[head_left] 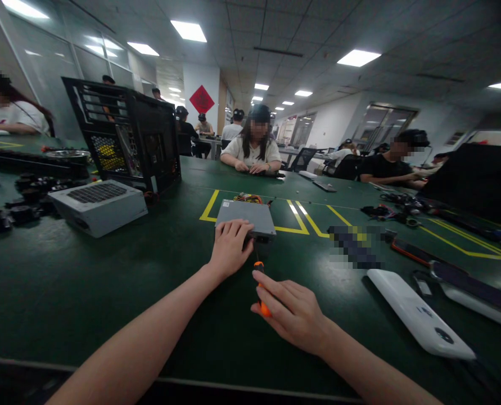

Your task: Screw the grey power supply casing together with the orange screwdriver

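Observation:
A flat grey computer power supply point(250, 216) lies on the green table, its near face turned toward me and a bundle of coloured cables point(248, 198) behind it. My left hand point(232, 247) wraps over its near left part, fingers on the top and thumb at the near face. My right hand point(292, 309) grips an orange and black screwdriver point(263, 306). The screwdriver's shaft points away from me at the power supply's near face. Whether its tip sits in a screw is too small to tell.
Left stand a larger power supply point(102, 211), a black computer case point(127, 135) and several fans point(22, 208). Right lie a white device point(419, 312), phone-like objects and cables point(393, 211). Yellow tape point(292, 230) marks the table point(183, 332). A person point(252, 140) sits opposite.

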